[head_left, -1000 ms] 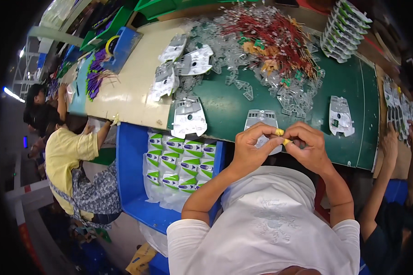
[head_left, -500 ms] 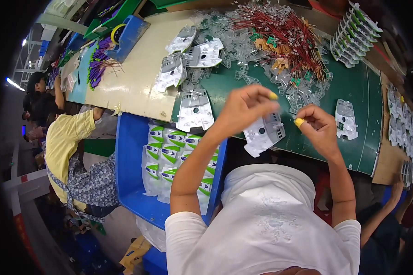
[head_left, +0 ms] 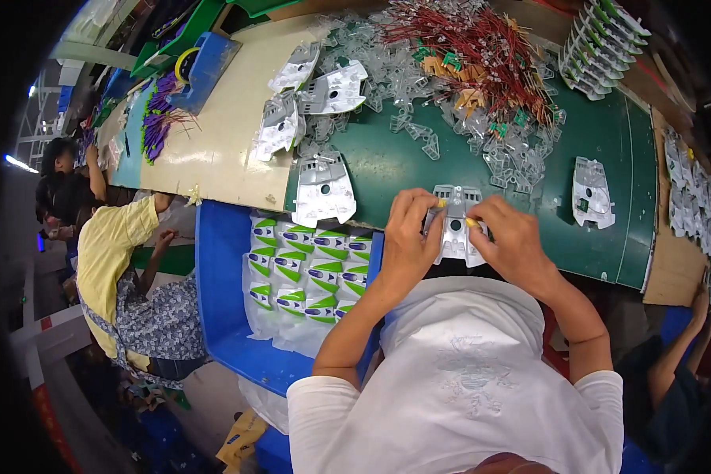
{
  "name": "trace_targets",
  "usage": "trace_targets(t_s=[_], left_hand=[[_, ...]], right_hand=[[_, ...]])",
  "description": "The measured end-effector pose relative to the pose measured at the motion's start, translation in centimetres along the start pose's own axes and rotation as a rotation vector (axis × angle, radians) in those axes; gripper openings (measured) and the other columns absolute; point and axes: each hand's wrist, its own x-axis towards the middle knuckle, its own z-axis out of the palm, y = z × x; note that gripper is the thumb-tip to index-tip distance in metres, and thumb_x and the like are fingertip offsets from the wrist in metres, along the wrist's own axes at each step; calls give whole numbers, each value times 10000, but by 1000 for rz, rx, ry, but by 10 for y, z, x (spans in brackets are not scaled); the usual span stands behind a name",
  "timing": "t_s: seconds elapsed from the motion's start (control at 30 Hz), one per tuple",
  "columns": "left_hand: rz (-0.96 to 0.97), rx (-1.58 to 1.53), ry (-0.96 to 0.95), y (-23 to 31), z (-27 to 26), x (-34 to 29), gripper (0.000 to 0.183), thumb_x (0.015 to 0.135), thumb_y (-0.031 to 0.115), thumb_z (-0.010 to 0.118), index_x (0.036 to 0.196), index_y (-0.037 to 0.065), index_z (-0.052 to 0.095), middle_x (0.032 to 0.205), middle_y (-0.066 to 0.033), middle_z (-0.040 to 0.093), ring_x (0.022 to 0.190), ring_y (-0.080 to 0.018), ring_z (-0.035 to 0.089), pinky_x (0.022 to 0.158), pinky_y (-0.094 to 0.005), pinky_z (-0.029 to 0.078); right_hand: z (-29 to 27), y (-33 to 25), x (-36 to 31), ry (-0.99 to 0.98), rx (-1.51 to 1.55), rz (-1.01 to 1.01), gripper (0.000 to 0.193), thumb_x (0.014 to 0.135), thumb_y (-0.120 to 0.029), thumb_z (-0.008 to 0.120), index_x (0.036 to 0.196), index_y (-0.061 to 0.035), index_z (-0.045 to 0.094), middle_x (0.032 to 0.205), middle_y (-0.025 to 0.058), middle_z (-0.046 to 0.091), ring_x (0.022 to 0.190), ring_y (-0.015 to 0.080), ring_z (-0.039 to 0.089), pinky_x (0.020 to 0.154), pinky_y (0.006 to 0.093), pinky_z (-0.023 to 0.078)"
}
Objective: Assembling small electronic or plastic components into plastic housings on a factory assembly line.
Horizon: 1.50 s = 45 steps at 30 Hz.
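Note:
A white plastic housing (head_left: 455, 246) with a round dark hole lies at the table's near edge, in front of my body. My left hand (head_left: 409, 237) closes on its left side, fingers bent and a yellow-covered fingertip near the upper part. My right hand (head_left: 516, 241) grips the opposite side, its yellow-tipped thumb pressed on the top face. Any small part under the fingertips is hidden. To the left sits another white housing (head_left: 325, 192), with several more piled behind it. A single housing (head_left: 591, 192) lies to the right.
Clear plastic pieces (head_left: 516, 162) and red-wired parts (head_left: 482, 55) heap at the back. A blue bin (head_left: 213, 292) holds rows of white-and-green covers (head_left: 324, 275). Stacked housings (head_left: 603, 51) stand back right. A co-worker in yellow (head_left: 122, 245) sits left; another person's arms (head_left: 679, 347) show right.
Both hands have come down and inward onto the housing, which now sits straighter between them. Before, they were raised and apart above it. The whole view has shifted slightly.

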Motion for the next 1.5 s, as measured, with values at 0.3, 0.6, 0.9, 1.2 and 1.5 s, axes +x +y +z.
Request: trace_targets(t_s=[0.3,0.6,0.9,1.2,1.5], left_hand=[[-23,-26,-3,1,-9,22,268,790,131,790,985,13,649,804,-85,653,695,-203,628,586,-305,496],[90,416,24,-21,-2,85,287,776,127,764,984,-4,614,946,-163,635,894,-343,611,751,-430,510],[459,138,-229,-3,-31,11,318,753,-78,650,1065,-17,658,1060,-157,634,991,-336,646,827,-400,546],[546,364,-311,-4,-15,5,297,765,42,697,1049,-42,670,1062,-128,649,1062,-301,632,876,-377,511],[301,21,-96,-15,2,-11,422,765,-24,720,1176,-2,631,983,-104,681,1014,-296,610,860,-398,471]], right_hand=[[7,4,0,-227,-329,-169,164,769,-5,642,925,2,594,862,100,549,749,273,634,591,410,520],[0,-8,-7,-244,-308,-70,234,768,29,605,1001,2,612,949,110,566,829,280,652,637,423,527],[-6,7,-3,-227,-293,-220,307,740,-1,624,1047,0,632,989,98,589,799,263,635,627,386,531],[3,15,-6,-84,-148,-148,155,804,5,623,956,-17,604,887,84,603,769,261,651,607,376,528],[-22,7,-6,-181,-92,45,247,787,-119,741,986,2,661,993,127,586,826,309,644,696,413,527]])
